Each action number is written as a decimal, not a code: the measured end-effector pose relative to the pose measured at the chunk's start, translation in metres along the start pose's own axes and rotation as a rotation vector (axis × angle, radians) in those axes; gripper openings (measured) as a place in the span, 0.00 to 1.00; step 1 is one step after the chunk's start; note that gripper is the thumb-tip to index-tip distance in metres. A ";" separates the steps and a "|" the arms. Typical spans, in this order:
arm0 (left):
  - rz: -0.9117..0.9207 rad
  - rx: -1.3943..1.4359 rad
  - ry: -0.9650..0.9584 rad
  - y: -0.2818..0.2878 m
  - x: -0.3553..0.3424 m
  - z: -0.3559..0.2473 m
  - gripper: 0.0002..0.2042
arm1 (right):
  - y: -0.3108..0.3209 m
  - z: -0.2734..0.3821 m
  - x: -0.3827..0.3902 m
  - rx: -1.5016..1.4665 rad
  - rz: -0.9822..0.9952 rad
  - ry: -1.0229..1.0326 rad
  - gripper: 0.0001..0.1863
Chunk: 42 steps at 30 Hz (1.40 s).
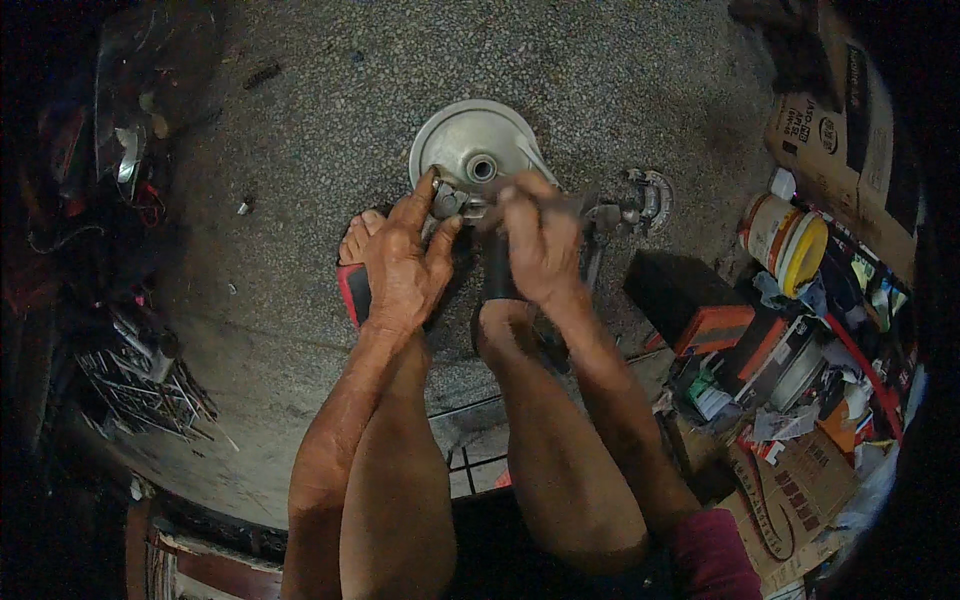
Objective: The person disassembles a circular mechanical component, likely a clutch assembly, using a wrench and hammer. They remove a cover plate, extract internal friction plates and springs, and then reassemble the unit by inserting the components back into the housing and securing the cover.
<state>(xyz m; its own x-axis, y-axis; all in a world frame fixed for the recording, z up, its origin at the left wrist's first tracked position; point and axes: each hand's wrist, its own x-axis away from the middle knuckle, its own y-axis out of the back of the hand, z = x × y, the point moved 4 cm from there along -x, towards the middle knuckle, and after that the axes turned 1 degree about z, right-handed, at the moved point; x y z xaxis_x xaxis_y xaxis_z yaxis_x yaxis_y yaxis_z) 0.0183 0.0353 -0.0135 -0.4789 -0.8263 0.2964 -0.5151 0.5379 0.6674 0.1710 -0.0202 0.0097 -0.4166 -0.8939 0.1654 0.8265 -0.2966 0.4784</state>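
Left hand (400, 275): partly open, thumb and forefinger on either side of a small metal fitting (448, 203) — firmness of grip cannot be told. The round silver plate (450, 140) lies on the floor (300, 110) just beyond. Right hand (545, 245): fingers curled, motion-blurred — contents cannot be determined. Far right: cardboard carton (850, 140) bearing dark printed lettering.

Open floor (330, 130) beyond metal disc (465, 138) — foot (357, 233) blocking left, dark box (675, 290) right
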 end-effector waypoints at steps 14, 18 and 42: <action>-0.001 -0.048 -0.021 -0.003 0.003 0.004 0.25 | 0.020 -0.043 -0.042 -0.422 -0.092 -0.694 0.19; -0.003 -0.025 -0.016 0.000 0.002 -0.004 0.25 | 0.031 -0.017 -0.023 -0.417 -0.257 -0.651 0.18; 0.026 0.031 0.019 0.003 0.003 -0.006 0.25 | -0.012 0.012 0.042 0.018 -0.148 0.261 0.10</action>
<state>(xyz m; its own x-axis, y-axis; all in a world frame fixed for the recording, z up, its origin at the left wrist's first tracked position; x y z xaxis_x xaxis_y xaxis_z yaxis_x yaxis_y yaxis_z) 0.0198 0.0331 -0.0068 -0.4793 -0.8148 0.3262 -0.5244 0.5639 0.6380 0.1388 -0.0499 0.0212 -0.4187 -0.8982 -0.1337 0.7561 -0.4264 0.4964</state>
